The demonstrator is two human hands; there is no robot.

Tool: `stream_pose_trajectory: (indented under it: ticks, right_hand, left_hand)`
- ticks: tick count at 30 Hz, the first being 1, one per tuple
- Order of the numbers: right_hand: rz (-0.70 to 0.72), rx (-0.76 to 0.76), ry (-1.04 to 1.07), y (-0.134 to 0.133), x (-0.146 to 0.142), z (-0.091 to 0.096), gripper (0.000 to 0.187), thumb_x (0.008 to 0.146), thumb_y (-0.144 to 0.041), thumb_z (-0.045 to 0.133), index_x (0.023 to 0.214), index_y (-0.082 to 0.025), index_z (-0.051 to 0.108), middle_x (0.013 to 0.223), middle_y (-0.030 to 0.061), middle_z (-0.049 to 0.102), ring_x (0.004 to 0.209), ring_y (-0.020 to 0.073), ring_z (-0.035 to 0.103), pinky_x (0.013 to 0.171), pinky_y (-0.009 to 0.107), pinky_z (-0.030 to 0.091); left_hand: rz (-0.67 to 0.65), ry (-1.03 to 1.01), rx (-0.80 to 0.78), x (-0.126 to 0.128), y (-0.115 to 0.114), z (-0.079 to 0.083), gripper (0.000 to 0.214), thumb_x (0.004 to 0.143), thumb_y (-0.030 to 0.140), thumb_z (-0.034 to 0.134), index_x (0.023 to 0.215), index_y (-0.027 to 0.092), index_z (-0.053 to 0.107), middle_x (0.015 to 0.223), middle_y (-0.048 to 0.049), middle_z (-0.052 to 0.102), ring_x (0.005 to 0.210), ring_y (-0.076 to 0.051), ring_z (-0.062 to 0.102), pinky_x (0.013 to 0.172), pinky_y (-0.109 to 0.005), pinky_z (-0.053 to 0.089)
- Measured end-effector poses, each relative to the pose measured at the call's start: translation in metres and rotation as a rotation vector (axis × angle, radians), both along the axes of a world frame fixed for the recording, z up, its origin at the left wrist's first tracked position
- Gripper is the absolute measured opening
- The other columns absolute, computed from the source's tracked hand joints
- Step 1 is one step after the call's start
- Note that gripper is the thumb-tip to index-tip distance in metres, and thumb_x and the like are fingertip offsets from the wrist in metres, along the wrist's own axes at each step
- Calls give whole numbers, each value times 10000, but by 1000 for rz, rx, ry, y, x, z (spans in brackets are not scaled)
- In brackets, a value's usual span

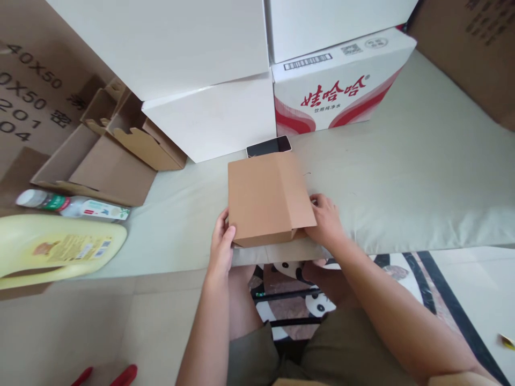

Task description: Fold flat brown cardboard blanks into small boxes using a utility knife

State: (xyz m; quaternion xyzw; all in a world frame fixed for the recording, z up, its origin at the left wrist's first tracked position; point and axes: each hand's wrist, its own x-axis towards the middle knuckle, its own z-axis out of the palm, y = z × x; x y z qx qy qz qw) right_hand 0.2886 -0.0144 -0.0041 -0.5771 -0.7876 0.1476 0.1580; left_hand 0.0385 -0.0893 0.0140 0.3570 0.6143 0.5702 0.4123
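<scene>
A small plain brown cardboard box (pixel 259 201) rests near the front edge of the pale covered surface, with a flap (pixel 300 195) sticking out along its right side. My left hand (pixel 222 241) grips the box's near left corner, thumb on the side and fingers behind it. At the right, my right hand (pixel 325 220) is closed at the flap's edge; some of its fingers are hidden beneath the flap. Just behind the box lies a dark-screened phone (pixel 269 147), partly covered by it.
White cartons (pixel 217 118) and a red-and-white water carton (pixel 338 88) stand at the back. Open cardboard boxes (pixel 108 161), a plastic bottle (pixel 76 205) and a yellow jug (pixel 60 246) are at the left. A panda-patterned mat (pixel 281 321) lies below.
</scene>
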Motion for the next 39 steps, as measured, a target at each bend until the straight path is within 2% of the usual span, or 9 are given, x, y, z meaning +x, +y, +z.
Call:
stream_pose_trajectory:
  ticks: [4,11,14,18,23,26,29,34,39]
  right_hand:
    - [64,17,97,-1,1,-3,402,721,-223,556,1099,-165,679,1173,194,571,1069,351,502,866,470,407]
    - [173,11,387,2,2,-3,248,677,-152,513,863,-166,677,1024,153,627,983,297,578,841,420,446]
    - [183,9,392,-2,5,6,310,729,-149,503,977,-174,689,1072,143,645,1001,289,580,860,420,438]
    - [4,-6,126,-6,8,16,371,813,-193,514,1150,-179,668,1206,176,609,1076,347,531,872,463,400]
    - [-86,-176,17,2,12,17,473,907,-186,421,1364,-130,526,1050,187,638,946,308,576,781,386,403]
    - [-155,-189,68,7,14,17,453,894,-156,404,1328,-108,524,1055,183,641,943,286,591,777,358,402]
    - [-190,-221,162,9,15,22,323,927,-195,337,1115,-124,590,1021,173,651,946,272,602,777,344,403]
    - [-228,-404,368,4,9,29,229,959,-325,310,889,-206,493,839,99,654,791,235,611,702,335,415]
    - [-135,-476,907,-5,-2,22,237,964,-427,312,956,-232,446,983,56,658,873,186,659,738,319,488]
  left_hand:
    - [20,-14,-35,12,4,-4,610,774,580,573,1261,214,577,1359,-112,603,1277,-291,552,922,-358,531]
    - [98,71,16,13,13,5,486,746,375,586,1203,210,569,1332,-110,617,1277,-267,552,1019,-373,472]
    - [94,66,-22,9,14,6,466,745,351,564,1195,229,554,1322,-104,620,1270,-268,560,1003,-385,490]
    - [69,130,-13,10,14,6,445,775,352,524,1205,240,561,1362,-97,593,1301,-265,535,1023,-384,483]
    - [117,54,14,18,14,10,506,772,341,562,1270,259,537,1454,-91,513,1315,-263,514,1017,-372,477]
    - [177,-79,36,22,14,13,497,709,341,651,1195,260,589,1418,-70,538,1250,-247,547,915,-308,503]
    - [262,-215,34,19,11,14,447,670,324,684,1111,269,638,1326,-44,593,1118,-223,594,764,-260,504]
    - [339,-346,28,12,0,10,357,716,347,624,1068,287,629,1219,-29,627,941,-205,615,645,-265,482]
    - [263,-240,45,24,-9,5,543,738,288,630,1260,392,526,1497,-2,437,1164,-227,570,712,-274,513]
